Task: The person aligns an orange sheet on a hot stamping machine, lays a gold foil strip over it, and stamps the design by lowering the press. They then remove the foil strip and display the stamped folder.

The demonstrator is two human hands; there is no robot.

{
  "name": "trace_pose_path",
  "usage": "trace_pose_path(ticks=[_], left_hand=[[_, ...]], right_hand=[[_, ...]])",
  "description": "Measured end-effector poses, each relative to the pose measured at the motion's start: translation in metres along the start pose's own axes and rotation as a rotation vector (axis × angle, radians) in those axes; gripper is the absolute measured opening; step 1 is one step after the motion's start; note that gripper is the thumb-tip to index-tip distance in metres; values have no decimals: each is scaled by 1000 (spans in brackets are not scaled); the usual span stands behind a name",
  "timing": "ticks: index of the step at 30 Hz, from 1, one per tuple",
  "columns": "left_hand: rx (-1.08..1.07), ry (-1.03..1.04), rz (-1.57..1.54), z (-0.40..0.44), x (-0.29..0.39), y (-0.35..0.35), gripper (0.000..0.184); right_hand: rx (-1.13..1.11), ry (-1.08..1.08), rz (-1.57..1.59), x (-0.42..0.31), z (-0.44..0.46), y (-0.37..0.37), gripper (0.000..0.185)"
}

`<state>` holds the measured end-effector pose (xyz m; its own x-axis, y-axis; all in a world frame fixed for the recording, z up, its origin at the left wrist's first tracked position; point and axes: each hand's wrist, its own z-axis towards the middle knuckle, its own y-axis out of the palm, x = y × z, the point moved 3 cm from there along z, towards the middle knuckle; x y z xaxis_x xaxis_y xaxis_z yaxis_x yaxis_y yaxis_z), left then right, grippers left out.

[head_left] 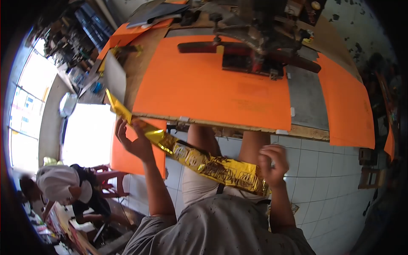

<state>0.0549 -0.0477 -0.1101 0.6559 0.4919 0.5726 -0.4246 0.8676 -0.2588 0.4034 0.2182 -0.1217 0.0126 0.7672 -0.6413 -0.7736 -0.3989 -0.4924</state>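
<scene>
A long, shiny gold foil strip [199, 159] with dark printed patterns stretches slantwise across my lap, between my two hands. Near its upper left end, my left hand [138, 142] pinches the strip at the table's front edge; some fingers stand away from it. My right hand [274, 165] is closed at the strip's lower right end, its fingers curled over and slightly blurred. Just beyond the strip, a large orange sheet [204, 85] lies flat on the worktable. Above that sheet stands a dark press-like machine [255, 55] with a red-and-black crossbar.
More orange sheets lie at the right [346, 102] and hang below the table edge at the left. A grey plate [308, 97] shows between the sheets. Another person [68, 187] bends over at the lower left beside a red stool [117, 185]. The floor is tiled.
</scene>
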Motion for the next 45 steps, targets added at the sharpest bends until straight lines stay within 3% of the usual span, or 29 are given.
trace_pose_path(ticks=[2,3,6,8,9,12,13,17,19,22,23,26,30,31,34,36,41,45], left_hand=[[3,-222,46,-32,-34,-8,71],[-102,-410,-6,-49,-56,-8,97],[-308,-994,-472,-71,-79,-4,94],[-400,-941,-599,-77,-93,-5,77],[-448,-910,-665,-76,-98,-6,70],[-368,-855,-727,-66,-111,-28,39],[-276,-868,-729,-57,-99,-42,25],[-167,-741,-759,-16,-39,-81,33],[-163,-701,-752,1,-5,-84,44],[-204,-660,-807,10,61,-73,63],[-339,-648,-800,8,64,-70,73],[-461,-631,-846,1,100,-35,70],[-736,-570,-777,-16,96,4,57],[-753,-547,-787,-14,98,8,44],[-739,-371,-504,10,78,19,28],[-594,-171,-240,43,62,32,21],[-459,539,147,113,28,99,36],[-772,508,131,130,3,130,41]], right_hand=[[-304,127,9,-2,-15,39,27],[-337,126,-51,5,-28,55,31],[-499,139,-217,23,-58,88,41],[-685,177,-307,32,-62,92,45],[-653,136,-306,29,-60,91,40],[-739,498,30,26,-65,87,33],[-708,417,61,10,-58,77,25],[-706,495,324,-22,-52,41,22],[-663,458,273,-35,-40,6,21],[-523,500,279,-30,-33,-52,19],[-470,514,280,-26,-31,-73,18],[-309,591,263,-17,-25,-134,16],[-202,627,130,10,-7,-186,17],[-215,665,106,15,2,-193,17],[-235,698,62,39,25,-211,19],[-237,697,68,58,35,-220,20],[-230,713,-87,86,61,-230,21],[-273,655,-212,111,71,-231,21]])
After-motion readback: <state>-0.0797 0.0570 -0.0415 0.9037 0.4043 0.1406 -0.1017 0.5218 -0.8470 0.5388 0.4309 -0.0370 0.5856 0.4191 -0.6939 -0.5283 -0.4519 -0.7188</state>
